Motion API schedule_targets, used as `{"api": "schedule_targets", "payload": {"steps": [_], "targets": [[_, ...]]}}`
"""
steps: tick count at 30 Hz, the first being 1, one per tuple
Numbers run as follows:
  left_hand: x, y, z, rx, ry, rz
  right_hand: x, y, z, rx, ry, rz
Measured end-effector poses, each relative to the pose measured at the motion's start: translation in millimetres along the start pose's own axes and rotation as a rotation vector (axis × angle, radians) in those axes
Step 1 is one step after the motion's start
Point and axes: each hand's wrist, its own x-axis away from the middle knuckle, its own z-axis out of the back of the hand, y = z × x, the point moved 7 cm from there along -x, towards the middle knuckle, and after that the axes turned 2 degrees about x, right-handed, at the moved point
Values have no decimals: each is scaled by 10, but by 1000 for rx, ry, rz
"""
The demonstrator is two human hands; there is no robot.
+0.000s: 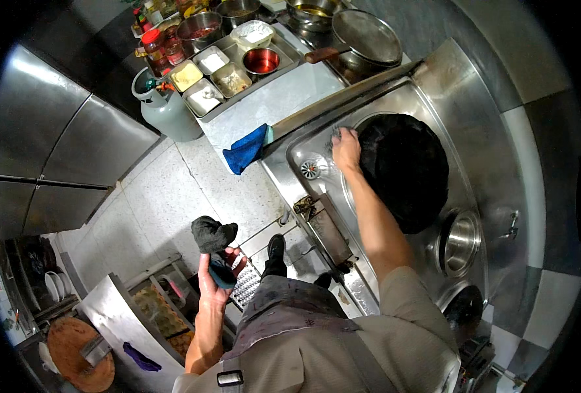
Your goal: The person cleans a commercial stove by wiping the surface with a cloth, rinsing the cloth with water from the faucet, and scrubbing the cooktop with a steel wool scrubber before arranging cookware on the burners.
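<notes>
My left hand (215, 280) is raised over the floor, palm up, holding a bunched dark cloth. The cloth's grey part (213, 235) bulges beyond the fingertips, and a dark blue-green part (221, 271) lies against the palm. I cannot tell whether these are one cloth or two. On the stainless steel stove top (320, 125), my right hand (347, 151) grips what looks like a wire scourer (337, 135), partly hidden by the fingers. A large blackened wok (403, 172) sits just right of that hand. A drain strainer (310, 169) lies to its left.
A blue cloth (246, 150) hangs at the corner of the side table (270, 105), which bears a tray (290, 61) of seasoning containers. Behind stands a gas cylinder (170, 110). Steel pots (462, 243) line the stove's right side. A cleaver (95, 350) rests on a round chopping board (69, 344).
</notes>
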Motion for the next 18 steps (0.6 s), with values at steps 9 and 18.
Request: {"api": "schedule_targets", "payload": {"steps": [9, 18], "targets": [[-69, 19, 8, 23, 51, 10, 119, -289, -639, -227, -359, 133], [-67, -19, -71, -20, -38, 38, 574, -482, -114, -79, -369, 344]]}}
